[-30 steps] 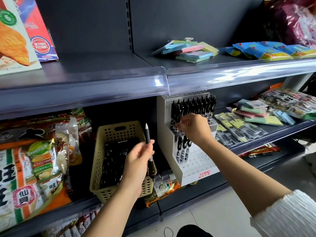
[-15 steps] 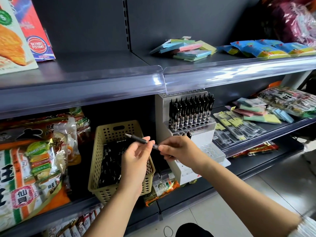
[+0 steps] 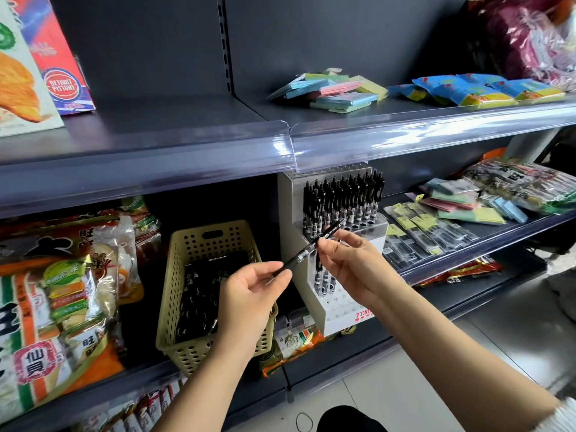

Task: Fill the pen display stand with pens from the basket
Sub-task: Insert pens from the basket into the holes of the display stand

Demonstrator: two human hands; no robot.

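Observation:
A white stepped pen display stand [image 3: 335, 316] stands on the lower shelf; its upper tier is packed with black pens [image 3: 343, 198], and three pens stand on the lower tier. To its left sits a beige perforated basket [image 3: 174, 294] holding several black pens. One black pen [image 3: 307, 250] lies slanted in front of the stand. My left hand [image 3: 249, 294] pinches its lower end, while my right hand [image 3: 349, 260] pinches it near the middle.
Snack bags [image 3: 59, 291] fill the shelf left of the basket. Packaged refills [image 3: 427, 235] and sticky notes [image 3: 467, 204] lie to the right of the stand. The upper shelf [image 3: 280, 145] overhangs the stand and carries note pads [image 3: 330, 92] and blue packets [image 3: 473, 92].
My right hand left the stand's upper tier and came to the pen in my left hand. The pen tipped from upright to a slant, and now both hands pinch it before the stand.

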